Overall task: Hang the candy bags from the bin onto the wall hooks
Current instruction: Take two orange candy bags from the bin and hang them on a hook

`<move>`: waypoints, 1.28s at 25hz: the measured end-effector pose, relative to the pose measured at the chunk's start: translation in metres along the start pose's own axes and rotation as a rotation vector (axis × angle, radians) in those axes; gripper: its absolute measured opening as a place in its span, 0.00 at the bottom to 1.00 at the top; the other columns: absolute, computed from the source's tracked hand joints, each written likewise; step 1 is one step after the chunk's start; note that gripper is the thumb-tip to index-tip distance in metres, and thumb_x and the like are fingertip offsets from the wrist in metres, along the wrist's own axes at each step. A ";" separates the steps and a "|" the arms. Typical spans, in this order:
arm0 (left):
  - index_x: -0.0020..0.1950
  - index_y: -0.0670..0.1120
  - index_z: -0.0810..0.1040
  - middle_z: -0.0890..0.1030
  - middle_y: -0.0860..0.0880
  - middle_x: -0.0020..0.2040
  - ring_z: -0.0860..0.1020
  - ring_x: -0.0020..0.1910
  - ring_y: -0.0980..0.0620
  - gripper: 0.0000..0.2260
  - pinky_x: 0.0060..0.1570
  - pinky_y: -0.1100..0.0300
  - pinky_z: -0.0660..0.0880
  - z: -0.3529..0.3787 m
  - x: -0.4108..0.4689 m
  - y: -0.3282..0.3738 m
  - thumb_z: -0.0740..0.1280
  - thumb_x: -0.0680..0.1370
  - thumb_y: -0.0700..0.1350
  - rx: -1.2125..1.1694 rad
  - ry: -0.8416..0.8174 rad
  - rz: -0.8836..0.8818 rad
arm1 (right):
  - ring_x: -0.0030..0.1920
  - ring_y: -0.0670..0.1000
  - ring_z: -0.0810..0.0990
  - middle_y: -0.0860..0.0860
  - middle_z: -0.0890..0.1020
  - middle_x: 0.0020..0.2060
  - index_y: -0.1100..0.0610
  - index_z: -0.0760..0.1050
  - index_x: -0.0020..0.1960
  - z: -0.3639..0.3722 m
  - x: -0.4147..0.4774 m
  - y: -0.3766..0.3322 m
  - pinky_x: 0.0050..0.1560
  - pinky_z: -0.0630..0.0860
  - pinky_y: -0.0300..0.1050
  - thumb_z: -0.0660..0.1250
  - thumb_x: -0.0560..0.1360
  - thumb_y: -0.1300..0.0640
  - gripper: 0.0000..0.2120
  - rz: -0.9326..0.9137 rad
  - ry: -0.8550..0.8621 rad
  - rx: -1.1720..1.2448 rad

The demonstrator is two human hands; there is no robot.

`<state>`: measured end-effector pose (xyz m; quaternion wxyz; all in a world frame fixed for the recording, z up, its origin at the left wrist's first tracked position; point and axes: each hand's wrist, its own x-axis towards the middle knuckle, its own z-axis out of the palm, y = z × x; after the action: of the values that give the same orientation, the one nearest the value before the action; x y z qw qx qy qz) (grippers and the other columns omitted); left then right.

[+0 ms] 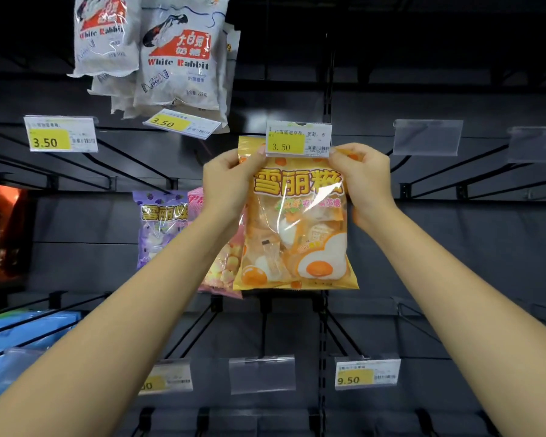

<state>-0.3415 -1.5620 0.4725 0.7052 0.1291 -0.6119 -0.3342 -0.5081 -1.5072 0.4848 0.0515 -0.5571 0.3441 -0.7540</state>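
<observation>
An orange candy bag (297,234) with egg pictures hangs upright in front of the dark hook wall, its top edge tucked behind a 3.50 price tag (298,138). My left hand (230,181) pinches the bag's upper left corner. My right hand (364,184) grips its upper right corner and side. The hook behind the tag is hidden, so I cannot tell whether the bag sits on it. The bin is out of view.
White Rabbit bags (180,58) hang at upper left. A purple bag (158,228) and a pink bag (224,266) hang just left of the orange one. Bare hooks (454,190) and blank tag holders (427,137) fill the right side. Blue packs (22,339) lie lower left.
</observation>
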 end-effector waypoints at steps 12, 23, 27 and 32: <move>0.37 0.45 0.82 0.83 0.53 0.30 0.81 0.30 0.58 0.06 0.31 0.65 0.77 0.004 0.000 -0.003 0.70 0.75 0.39 -0.039 0.048 -0.016 | 0.30 0.48 0.82 0.51 0.82 0.29 0.57 0.78 0.35 0.000 0.010 0.003 0.32 0.78 0.41 0.73 0.68 0.64 0.07 0.122 -0.048 0.022; 0.42 0.41 0.82 0.81 0.39 0.43 0.78 0.41 0.46 0.05 0.47 0.47 0.78 -0.001 -0.002 -0.018 0.70 0.75 0.42 0.018 0.083 -0.057 | 0.41 0.60 0.83 0.63 0.83 0.41 0.65 0.79 0.42 0.002 0.009 0.014 0.46 0.80 0.52 0.74 0.70 0.59 0.09 0.123 -0.075 -0.062; 0.48 0.40 0.82 0.83 0.44 0.41 0.78 0.39 0.52 0.10 0.39 0.54 0.75 -0.001 -0.001 -0.030 0.70 0.76 0.48 0.124 0.108 -0.065 | 0.46 0.58 0.84 0.59 0.85 0.42 0.58 0.79 0.41 0.006 0.004 0.023 0.51 0.80 0.57 0.74 0.71 0.53 0.08 0.019 -0.009 -0.240; 0.63 0.54 0.67 0.73 0.61 0.52 0.74 0.47 0.69 0.27 0.45 0.72 0.72 -0.020 -0.028 -0.052 0.75 0.69 0.55 0.245 0.035 0.124 | 0.43 0.49 0.78 0.51 0.80 0.43 0.49 0.66 0.62 -0.009 -0.029 0.046 0.47 0.77 0.50 0.69 0.74 0.50 0.20 -0.156 -0.049 -0.183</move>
<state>-0.3402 -1.5875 0.4152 0.7138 0.1822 -0.6427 -0.2105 -0.5187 -1.5246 0.4333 -0.0502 -0.6027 0.3659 -0.7074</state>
